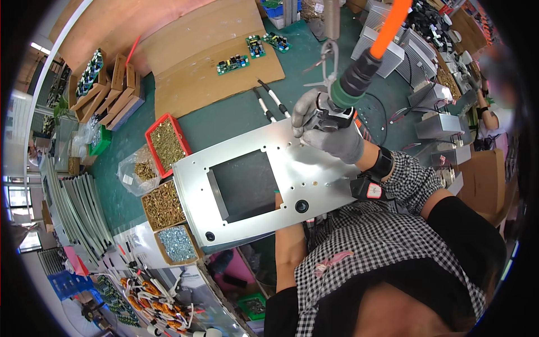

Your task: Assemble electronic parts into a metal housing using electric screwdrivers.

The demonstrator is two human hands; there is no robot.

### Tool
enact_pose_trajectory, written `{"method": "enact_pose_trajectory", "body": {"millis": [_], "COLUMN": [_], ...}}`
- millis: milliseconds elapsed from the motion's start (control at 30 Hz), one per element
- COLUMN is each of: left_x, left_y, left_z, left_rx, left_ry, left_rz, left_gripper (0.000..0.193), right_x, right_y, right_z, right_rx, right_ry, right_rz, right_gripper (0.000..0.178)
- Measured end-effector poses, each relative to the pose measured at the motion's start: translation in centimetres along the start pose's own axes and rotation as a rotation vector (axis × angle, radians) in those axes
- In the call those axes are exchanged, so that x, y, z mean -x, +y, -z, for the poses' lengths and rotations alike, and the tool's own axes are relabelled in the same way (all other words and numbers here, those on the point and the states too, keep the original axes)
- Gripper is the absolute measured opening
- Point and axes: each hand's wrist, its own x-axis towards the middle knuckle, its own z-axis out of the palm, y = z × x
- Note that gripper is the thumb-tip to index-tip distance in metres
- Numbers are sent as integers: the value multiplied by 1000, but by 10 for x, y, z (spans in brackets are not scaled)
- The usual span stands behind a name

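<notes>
Head view, right fingers [303,108] wrapped round power tool [337,114], left fingers hidden, state unclear, red tray [183,138] holding brassy pieces [167,145]

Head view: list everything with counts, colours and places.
Metal panel: one, silver, centre.
Power tool: one, black and green, upper centre.
Circuit boards: three, green, far side.
Cardboard sheet: one, brown, far side.
Worktable: one, green, behind panel.
Slim rods: two, black and white, behind panel.
Parts bin: one, red, left of panel.
Plastic bag: one, transparent, beside bin.
Loose parts: many, brass and silvery, near bin.
Wired parts: many, orange, bottom left.
Curved panels: several, grey, far left.
Finned housings: several, silver, upper right.
Coworker: one, light clothing, right edge.
Right hand: one, gloved grey, on tool.
Left forearm: one, bare, beneath panel.
</notes>
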Motion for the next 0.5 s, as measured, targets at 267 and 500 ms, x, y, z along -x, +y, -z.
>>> {"method": "enact_pose_trajectory", "body": {"millis": [267, 500], "left_x": [-24, 12], "left_y": [11, 12], "left_z": [14, 53], "left_rx": [3, 29], "left_ry": [155, 425], "left_rz": [-93, -159], "left_gripper": [37, 37], "right_x": [4, 2], "right_y": [-4, -1], "right_z": [3, 1], "right_rx": [-36, -45], "right_ry": [-18, -101], "right_rz": [-50, -107], "right_gripper": [28, 44]}}
